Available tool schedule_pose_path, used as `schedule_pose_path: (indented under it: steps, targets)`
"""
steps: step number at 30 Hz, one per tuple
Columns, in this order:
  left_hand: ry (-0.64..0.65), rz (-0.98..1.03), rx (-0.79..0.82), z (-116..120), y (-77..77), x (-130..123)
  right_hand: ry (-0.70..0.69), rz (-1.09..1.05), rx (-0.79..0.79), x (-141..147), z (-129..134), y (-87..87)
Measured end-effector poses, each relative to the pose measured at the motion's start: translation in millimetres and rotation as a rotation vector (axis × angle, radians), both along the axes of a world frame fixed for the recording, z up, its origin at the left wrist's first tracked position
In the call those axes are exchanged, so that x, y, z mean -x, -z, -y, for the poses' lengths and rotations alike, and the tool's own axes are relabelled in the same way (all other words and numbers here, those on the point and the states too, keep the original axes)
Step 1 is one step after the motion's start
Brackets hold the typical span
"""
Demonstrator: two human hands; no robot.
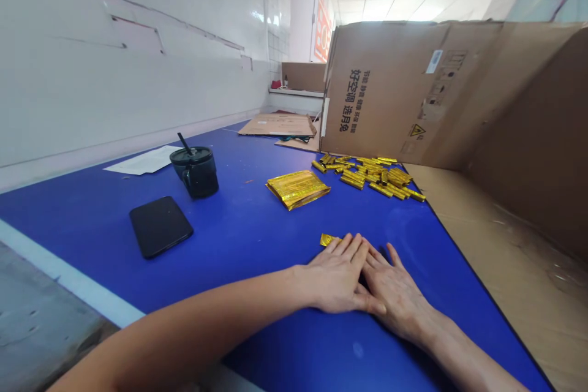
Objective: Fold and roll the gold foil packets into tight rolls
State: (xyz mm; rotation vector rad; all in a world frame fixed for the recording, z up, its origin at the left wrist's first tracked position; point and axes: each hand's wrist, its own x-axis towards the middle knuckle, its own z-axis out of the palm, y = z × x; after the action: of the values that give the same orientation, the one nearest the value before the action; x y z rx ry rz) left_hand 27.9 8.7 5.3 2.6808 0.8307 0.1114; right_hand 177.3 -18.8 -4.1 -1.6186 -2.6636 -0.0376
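Observation:
My left hand (337, 272) lies flat on the blue table, fingers stretched out, pressing over a piece of gold foil paper (326, 239). Only a corner of that piece shows past the fingertips; the rest is hidden. Beside it, my right hand (397, 291) rests palm down with its fingers extended. The two hands meet, the left thumb lying across the right hand. Beyond them sits a flat stack of gold foil sheets (297, 188). Farther right is a loose pile of small rolled gold foil tubes (353, 180).
A dark mug (195, 173) with a stick in its lid and a black phone (160, 226) stand at the left, near a white paper sheet (144, 161). A large cardboard box (395, 92) borders the right side. Flat cardboard (278, 125) lies at the back.

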Motion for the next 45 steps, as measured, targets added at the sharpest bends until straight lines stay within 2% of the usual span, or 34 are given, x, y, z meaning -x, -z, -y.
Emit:
schedule_pose_path:
  steps: [6,10,13,16,19,24,29,32,35,39,42,45]
  targets:
    - [0.023,-0.086,-0.054,-18,3.2,42,0.064,-0.037,0.009,3,1,-5.1]
    - [-0.013,-0.097,-0.069,-11,-1.2,56,0.070,-0.044,-0.003,0,-3,-8.8]
    - [-0.004,-0.068,-0.077,7,-4.7,54,0.100,-0.019,-0.005,-3,-7,-10.3]
    - [0.069,-0.022,-0.042,28,-7.2,48,0.128,0.002,-0.023,-6,-11,-8.8]
    - [0.059,0.007,-0.028,39,-9.1,43,0.137,-0.006,-0.053,-8,-12,-4.8]
    - [0.039,0.027,-0.030,40,-8.4,41,0.115,-0.105,-0.093,-8,-7,-4.2]
    - [0.039,0.033,-0.077,40,-5.9,41,-0.110,-0.223,0.045,-1,2,-7.9]
    - [0.044,0.016,-0.125,40,-6.8,40,-0.061,-0.217,0.055,-4,-2,-5.0]
    - [0.056,-0.003,-0.180,33,-5.9,41,0.015,-0.185,0.012,-10,-8,-1.7]
    - [0.035,-0.071,-0.267,8,-0.2,57,0.058,-0.106,-0.058,-7,-5,-3.4]
    - [0.058,-0.106,-0.280,-14,0.2,71,0.029,-0.065,-0.070,4,1,-7.3]
    - [-0.006,-0.124,-0.302,-22,-4.0,69,-0.020,-0.071,-0.046,11,4,-8.3]
